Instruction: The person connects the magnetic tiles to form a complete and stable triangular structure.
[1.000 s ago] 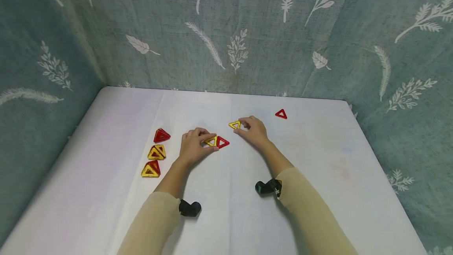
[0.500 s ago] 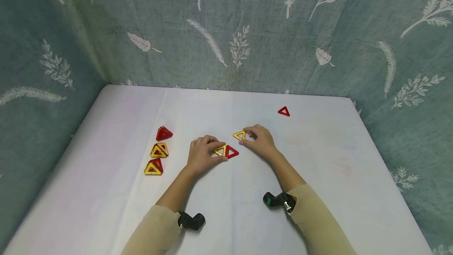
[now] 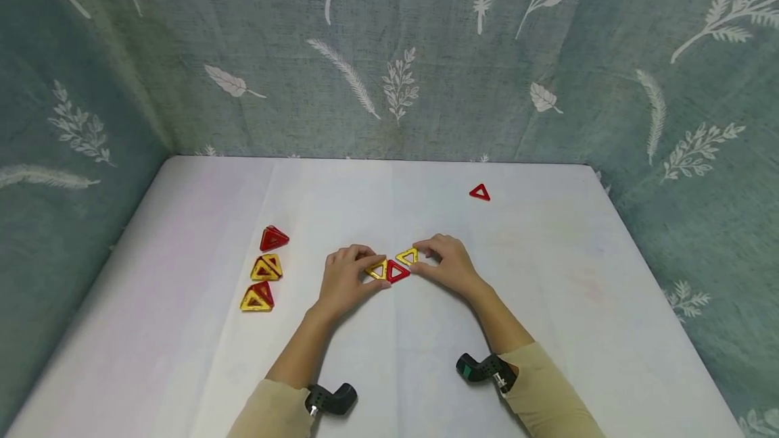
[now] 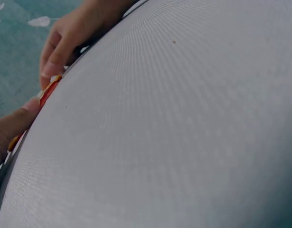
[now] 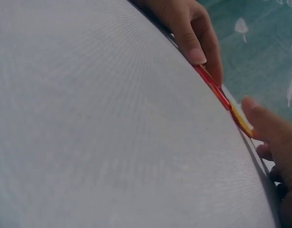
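Observation:
In the head view my left hand (image 3: 345, 282) pinches a yellow triangular tile (image 3: 378, 270) between thumb and fingers, low on the white table. Against that tile's right side lies a red triangular tile (image 3: 397, 272) with a hollow middle. My right hand (image 3: 447, 262) pinches a second yellow triangle (image 3: 408, 257), which sits at the red tile's upper right edge. Whether these two touch is hard to tell. Both wrist views show the tiles edge-on, with the red strip (image 5: 214, 88) between the two hands.
Three small triangular pieces stand in a column at left: a red one (image 3: 274, 238), a yellow one (image 3: 266, 267) and a yellow-and-red one (image 3: 257, 297). A lone red triangle (image 3: 480, 192) lies near the table's back edge. Leaf-patterned green cloth (image 3: 268, 120) surrounds the table (image 3: 548, 276).
My right hand has brought its yellow triangle down and toward me, up to the red tile. My left hand, still pinching its yellow tile, has come slightly nearer me with the red tile beside it.

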A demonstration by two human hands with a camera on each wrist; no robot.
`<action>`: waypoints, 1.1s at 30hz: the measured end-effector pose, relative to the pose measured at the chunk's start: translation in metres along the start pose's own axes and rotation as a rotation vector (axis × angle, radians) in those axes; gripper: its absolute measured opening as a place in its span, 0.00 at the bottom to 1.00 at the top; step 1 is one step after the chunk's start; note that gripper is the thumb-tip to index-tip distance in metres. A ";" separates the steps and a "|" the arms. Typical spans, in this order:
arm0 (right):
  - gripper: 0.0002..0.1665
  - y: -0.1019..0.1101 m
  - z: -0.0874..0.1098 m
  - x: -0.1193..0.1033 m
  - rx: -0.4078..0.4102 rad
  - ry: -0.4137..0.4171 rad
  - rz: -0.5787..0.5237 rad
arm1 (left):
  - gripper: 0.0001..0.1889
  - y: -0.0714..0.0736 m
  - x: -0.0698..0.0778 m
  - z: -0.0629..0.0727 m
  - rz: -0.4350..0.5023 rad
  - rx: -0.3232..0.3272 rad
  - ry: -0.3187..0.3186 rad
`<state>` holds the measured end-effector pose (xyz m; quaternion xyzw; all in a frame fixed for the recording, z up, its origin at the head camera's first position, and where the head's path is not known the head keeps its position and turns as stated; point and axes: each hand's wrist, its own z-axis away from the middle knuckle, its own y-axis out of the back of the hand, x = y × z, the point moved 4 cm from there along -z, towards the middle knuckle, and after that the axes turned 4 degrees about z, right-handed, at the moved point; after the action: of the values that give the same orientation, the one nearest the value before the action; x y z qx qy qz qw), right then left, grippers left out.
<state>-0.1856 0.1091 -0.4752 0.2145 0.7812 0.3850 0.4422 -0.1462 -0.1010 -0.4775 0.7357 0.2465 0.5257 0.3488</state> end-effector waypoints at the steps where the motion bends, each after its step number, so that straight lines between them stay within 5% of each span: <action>1: 0.21 0.000 0.000 -0.001 0.001 0.014 0.000 | 0.26 0.000 0.000 0.000 0.003 0.000 -0.002; 13: 0.15 0.001 -0.001 -0.001 0.006 0.045 0.021 | 0.27 0.000 0.001 -0.002 -0.020 -0.038 -0.020; 24: 0.16 0.005 -0.005 0.004 0.019 -0.122 -0.166 | 0.26 0.001 -0.002 -0.002 -0.028 -0.061 -0.014; 33: 0.19 0.018 0.003 0.025 0.122 -0.218 -0.136 | 0.26 -0.003 0.000 -0.001 -0.020 -0.064 -0.010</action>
<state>-0.1959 0.1378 -0.4748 0.2280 0.7633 0.2804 0.5355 -0.1471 -0.0995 -0.4796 0.7242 0.2349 0.5262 0.3787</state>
